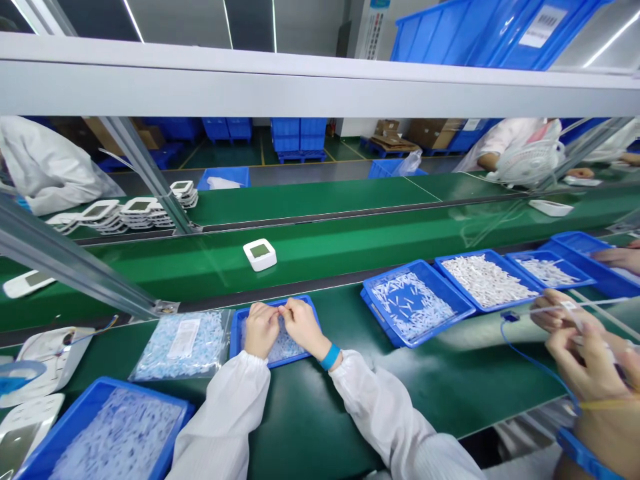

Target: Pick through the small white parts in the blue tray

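Note:
My left hand (pixel 262 329) and my right hand (pixel 303 325) meet above a small blue tray (pixel 295 358) holding small pale pieces. The fingers of both are pinched together, almost touching each other. Whatever lies between the fingertips is too small or hidden to make out. A blue band circles my right wrist. Just left of the tray lies a clear plastic bag (pixel 173 360) full of light-blue and white pieces, with a white label on it. Nearer me at the left is a larger blue tray (pixel 183 408) of small translucent pieces.
Blue trays (pixel 371 308) of small white parts line the right side. A co-worker's hands (pixel 585 340) work at far right. A white device with a screen (pixel 260 254) lies on the green conveyor (pixel 340 243). A metal post (pixel 75 260) slants at left; a shelf beam (pixel 320 90) crosses above.

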`<state>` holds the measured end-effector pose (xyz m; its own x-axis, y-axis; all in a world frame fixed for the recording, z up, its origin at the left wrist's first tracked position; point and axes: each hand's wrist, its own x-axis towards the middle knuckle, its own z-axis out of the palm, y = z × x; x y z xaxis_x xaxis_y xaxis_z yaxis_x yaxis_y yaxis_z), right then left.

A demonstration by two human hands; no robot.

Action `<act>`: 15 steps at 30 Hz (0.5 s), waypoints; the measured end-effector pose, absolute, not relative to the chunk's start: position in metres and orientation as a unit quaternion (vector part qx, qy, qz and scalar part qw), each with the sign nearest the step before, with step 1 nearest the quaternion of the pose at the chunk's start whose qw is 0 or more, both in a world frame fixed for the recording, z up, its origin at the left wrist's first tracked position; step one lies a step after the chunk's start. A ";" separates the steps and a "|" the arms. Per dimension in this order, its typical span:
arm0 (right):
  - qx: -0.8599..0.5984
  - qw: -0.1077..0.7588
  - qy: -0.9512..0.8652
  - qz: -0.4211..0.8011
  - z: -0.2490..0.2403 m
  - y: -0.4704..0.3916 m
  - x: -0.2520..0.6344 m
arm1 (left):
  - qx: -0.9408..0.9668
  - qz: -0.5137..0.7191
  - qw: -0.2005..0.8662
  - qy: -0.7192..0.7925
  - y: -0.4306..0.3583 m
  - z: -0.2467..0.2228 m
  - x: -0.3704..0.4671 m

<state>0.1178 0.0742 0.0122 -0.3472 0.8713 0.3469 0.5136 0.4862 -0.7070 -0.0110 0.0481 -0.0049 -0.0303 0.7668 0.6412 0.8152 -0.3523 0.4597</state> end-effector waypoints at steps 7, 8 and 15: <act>-0.439 0.315 -0.826 0.160 0.012 0.072 0.118 | -0.690 -0.437 0.030 -0.576 0.048 -0.003 -0.010; -0.436 0.308 -0.832 0.148 0.012 0.072 0.118 | -0.685 -0.439 0.026 -0.581 0.048 -0.003 -0.009; -0.414 0.284 -0.855 0.128 0.010 0.070 0.116 | -0.669 -0.447 -0.022 -0.593 0.049 -0.003 -0.011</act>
<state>0.1165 0.0697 0.0096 -0.4954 0.7813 0.3797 0.6355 0.6240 -0.4548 -0.0106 0.0492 -0.0027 -0.1032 0.8134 0.5725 0.7747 -0.2953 0.5592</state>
